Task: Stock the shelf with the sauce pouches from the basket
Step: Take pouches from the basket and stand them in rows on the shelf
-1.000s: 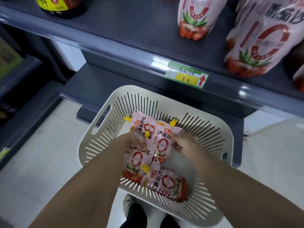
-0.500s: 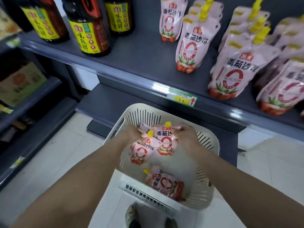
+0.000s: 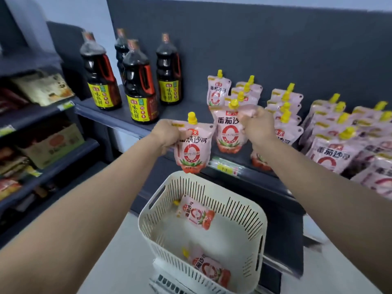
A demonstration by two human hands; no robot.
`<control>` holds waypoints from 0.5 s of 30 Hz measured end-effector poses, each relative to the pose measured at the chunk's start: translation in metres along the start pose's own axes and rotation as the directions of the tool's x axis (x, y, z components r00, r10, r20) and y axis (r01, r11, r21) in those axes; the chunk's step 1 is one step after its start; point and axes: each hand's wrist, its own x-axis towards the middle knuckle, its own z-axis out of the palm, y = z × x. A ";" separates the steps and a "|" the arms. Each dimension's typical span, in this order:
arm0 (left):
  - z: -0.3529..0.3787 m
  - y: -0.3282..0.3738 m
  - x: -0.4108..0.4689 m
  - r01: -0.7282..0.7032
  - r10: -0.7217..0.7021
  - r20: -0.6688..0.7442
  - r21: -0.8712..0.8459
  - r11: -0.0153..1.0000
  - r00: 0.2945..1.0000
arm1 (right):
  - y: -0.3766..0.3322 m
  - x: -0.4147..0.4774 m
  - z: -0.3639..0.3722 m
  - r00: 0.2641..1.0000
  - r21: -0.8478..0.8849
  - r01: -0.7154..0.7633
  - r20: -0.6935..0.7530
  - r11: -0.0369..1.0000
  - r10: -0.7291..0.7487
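Bare shelf (image 3: 186, 107) is lying open just beyond the left hand (image 3: 167, 132), between the dark bottles (image 3: 140, 85) and the standing pouches (image 3: 282, 107) (crowding everything beyond the right hand (image 3: 259, 126)); the basket (image 3: 244, 217) is sitting below both.

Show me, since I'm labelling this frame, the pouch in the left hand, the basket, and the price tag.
pouch in the left hand (image 3: 192, 151): head view, on the red ring of its front.
basket (image 3: 241, 251): head view, on its slotted right wall.
price tag (image 3: 224, 167): head view, on its yellow part.

Two bare forearms, seemingly sleeveless, no rings or watch visible
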 end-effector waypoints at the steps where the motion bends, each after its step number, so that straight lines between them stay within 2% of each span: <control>1: -0.003 0.007 0.003 -0.020 0.020 -0.005 -0.023 1.000 1.000 | -0.003 0.004 0.002 1.000 -0.016 -0.011 -0.014 1.000 0.011; 7: -0.018 0.035 0.037 -0.064 0.070 0.051 -0.113 0.992 0.996 | 0.002 0.027 0.020 0.984 -0.070 -0.127 -0.133 0.989 0.117; 15: -0.034 0.044 0.094 -0.060 0.075 0.162 -0.097 0.993 0.984 | 0.021 0.048 0.041 0.930 -0.132 -0.291 -0.270 0.948 0.248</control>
